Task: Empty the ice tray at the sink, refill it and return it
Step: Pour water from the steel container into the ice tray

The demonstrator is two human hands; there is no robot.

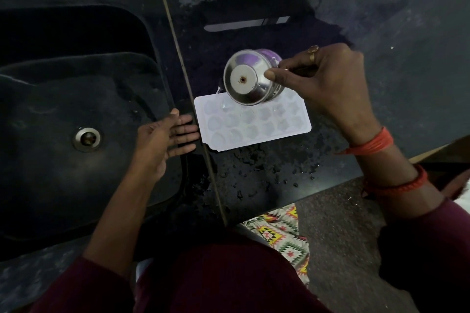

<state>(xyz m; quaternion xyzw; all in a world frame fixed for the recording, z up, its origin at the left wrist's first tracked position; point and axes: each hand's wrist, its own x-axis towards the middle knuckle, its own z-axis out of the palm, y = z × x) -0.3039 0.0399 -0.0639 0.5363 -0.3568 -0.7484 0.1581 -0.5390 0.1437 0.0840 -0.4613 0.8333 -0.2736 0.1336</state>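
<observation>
A white plastic ice tray point(256, 124) lies flat on the dark counter, just right of the sink. My right hand point(325, 86) grips a small steel pot point(248, 79) and holds it tipped on its side over the tray's far edge, base facing me. Water glistens in some of the tray's cups. My left hand point(165, 134) rests on the counter at the tray's left end, fingers straight and touching or nearly touching its edge.
The black sink point(63, 99) with a steel drain point(87, 138) fills the left. A metal strip point(188, 84) divides sink and counter. The counter point(381, 33) is wet with droplets near its front edge. A patterned cloth point(282, 231) lies on the floor below.
</observation>
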